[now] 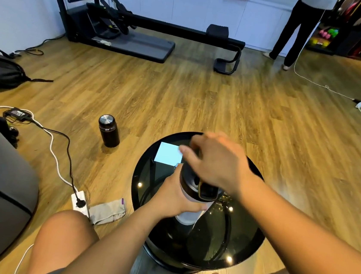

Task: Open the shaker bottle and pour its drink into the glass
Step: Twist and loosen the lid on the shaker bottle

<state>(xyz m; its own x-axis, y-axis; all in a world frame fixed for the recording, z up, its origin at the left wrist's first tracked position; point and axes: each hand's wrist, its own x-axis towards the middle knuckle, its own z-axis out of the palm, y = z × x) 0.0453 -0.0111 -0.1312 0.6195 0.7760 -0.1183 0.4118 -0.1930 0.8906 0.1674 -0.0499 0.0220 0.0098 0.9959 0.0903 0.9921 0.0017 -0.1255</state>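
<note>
The shaker bottle (187,216) has a pale body and a black lid (189,179). It stands upright on the round black glass table (241,245). My left hand (174,198) is wrapped around its body from the left. My right hand (215,161) lies over the lid from above, fingers curled around the top. A dark flip tab with a gold edge (208,190) shows below my right palm. No glass is visible; my right hand and arm hide part of the table.
A dark steel flask (109,131) stands on the wooden floor to the left. Cables and a power strip (80,202) lie beside a grey pouch (108,212). A person (300,26) stands at the far cabinets. My knees and foot are close to the table.
</note>
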